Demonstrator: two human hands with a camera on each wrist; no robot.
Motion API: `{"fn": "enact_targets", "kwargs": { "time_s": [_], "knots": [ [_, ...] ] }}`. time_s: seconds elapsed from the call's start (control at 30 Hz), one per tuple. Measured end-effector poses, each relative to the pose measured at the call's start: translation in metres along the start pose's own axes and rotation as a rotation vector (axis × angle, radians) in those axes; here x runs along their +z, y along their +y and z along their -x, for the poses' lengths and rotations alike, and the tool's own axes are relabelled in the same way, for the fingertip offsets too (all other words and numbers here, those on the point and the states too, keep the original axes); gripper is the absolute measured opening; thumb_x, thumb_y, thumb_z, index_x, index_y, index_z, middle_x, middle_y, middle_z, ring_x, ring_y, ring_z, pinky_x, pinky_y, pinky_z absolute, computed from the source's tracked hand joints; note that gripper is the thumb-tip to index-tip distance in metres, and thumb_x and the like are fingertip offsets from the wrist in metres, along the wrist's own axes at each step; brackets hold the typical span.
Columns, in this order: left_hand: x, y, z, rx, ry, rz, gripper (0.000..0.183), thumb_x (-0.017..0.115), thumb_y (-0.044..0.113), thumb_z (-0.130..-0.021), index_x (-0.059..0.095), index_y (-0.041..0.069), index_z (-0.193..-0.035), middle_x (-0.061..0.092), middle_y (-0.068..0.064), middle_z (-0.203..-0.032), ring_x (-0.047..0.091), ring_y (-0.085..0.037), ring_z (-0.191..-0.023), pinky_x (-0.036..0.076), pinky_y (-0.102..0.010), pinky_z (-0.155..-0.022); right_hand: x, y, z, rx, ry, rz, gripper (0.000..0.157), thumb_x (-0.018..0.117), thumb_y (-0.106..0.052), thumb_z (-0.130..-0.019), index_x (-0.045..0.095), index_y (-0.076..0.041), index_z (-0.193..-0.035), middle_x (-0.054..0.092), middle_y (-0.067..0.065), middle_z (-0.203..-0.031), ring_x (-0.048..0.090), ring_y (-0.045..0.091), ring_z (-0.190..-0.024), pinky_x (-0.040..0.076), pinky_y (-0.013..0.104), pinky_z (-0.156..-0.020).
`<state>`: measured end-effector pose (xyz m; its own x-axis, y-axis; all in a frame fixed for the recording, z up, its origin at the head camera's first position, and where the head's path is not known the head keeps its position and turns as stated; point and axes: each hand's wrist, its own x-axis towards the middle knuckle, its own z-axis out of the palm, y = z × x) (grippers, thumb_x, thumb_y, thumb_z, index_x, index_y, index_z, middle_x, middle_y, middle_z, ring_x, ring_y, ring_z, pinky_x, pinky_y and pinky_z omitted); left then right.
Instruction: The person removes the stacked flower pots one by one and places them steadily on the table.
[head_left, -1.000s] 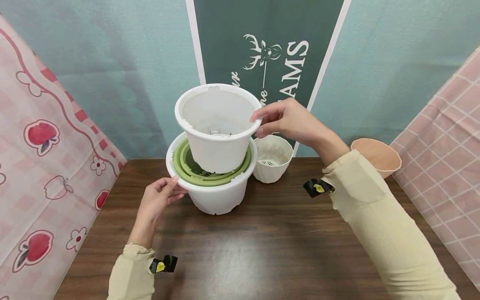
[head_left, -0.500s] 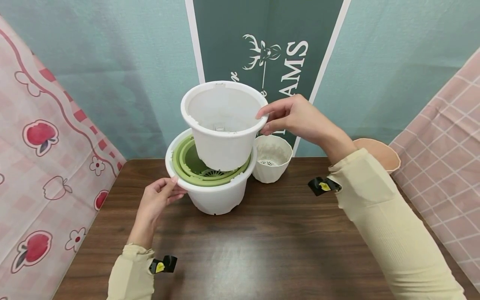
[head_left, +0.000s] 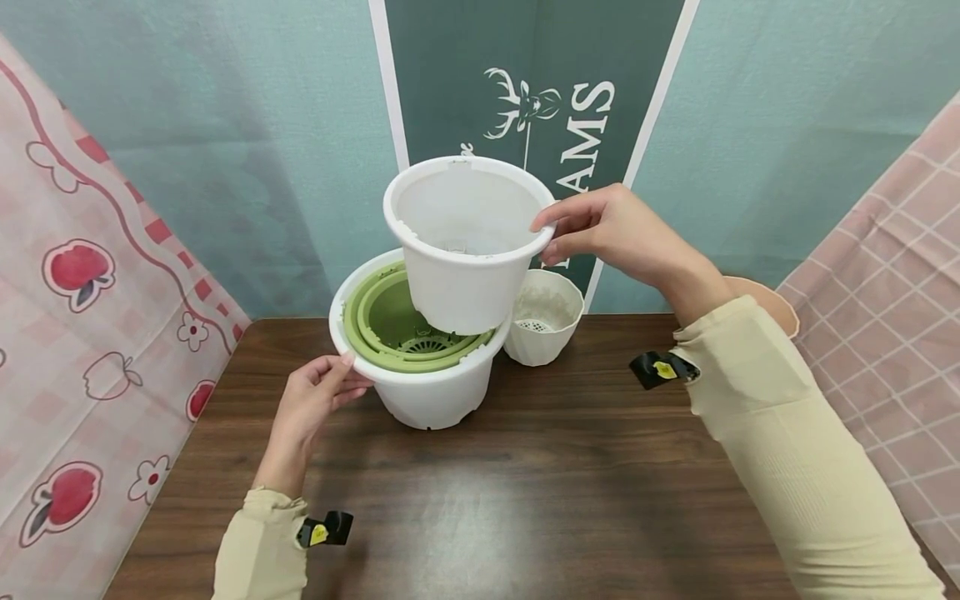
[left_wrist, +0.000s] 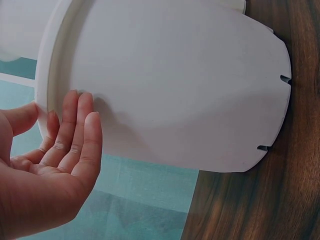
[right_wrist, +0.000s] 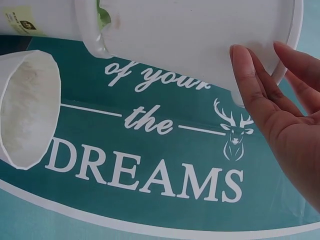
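A: Head view?
B: The right hand [head_left: 618,229] is pinching the upper white pot [head_left: 468,292] by its rim; it is hanging over the green pots [head_left: 384,315] nested in the large white pot [head_left: 427,404], far side, left of centre.
A: Left wrist?
B: The left hand [left_wrist: 60,170] is pinching the large white pot's rim.
A: Right wrist?
B: One-sided grip: it could be causing a slip, or a swing into the faceted pot [right_wrist: 32,107], right.

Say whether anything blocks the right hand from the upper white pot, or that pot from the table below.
Nothing separates the right hand from the upper white pot it grips. Below, the green pots and large white pot appear to block the table.
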<state>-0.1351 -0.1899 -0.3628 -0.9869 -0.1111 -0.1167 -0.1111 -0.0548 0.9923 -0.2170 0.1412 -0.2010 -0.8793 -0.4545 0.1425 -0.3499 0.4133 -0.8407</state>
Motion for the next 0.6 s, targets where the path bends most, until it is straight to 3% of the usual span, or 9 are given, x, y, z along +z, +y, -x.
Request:
{"fn": "enact_targets", "kwargs": {
  "time_s": [0.6],
  "knots": [
    [-0.001,0.000,0.000,-0.006,-0.008,0.012,0.023,0.053,0.023,-0.094,0.054,0.000,-0.090,0.065,0.001,-0.073,0.065,-0.011,-0.074,0.054,-0.025,-0.074,-0.013,0.010,0.005,0.016,0.030,0.006,0.021,0.071,-0.002,-0.078,0.068,-0.005,-0.099,0.068,0.012,-0.082,0.066,0.021,-0.076,0.051,0.027,-0.079]
  ]
}}
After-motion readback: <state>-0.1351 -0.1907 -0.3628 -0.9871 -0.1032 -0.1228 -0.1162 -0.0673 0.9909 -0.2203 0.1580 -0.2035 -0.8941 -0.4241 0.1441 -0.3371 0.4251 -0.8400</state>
